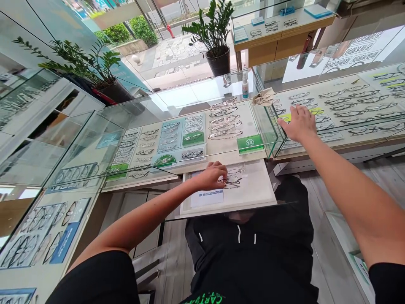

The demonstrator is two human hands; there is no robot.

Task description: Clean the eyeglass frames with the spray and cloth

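My left hand (212, 175) reaches into a pulled-out white drawer (253, 192) below the glass counter. Its fingers are closed on a pair of eyeglasses (232, 185), partly hidden by the hand. Further pairs lie just behind these in the drawer, beside a white paper with blue print (209, 198). My right hand (300, 122) rests on the glass countertop near its front edge, with thumb and fingers apart and nothing in it. Close to that hand, a crumpled beige cloth (264, 97) lies on the glass.
Rows of eyeglass frames (224, 122) and a green card (249, 144) lie inside the glass case. A small spray bottle (245, 84) stands on top. Potted plants (218, 59) stand behind the counter. Another glass display (63, 181) runs along the left.
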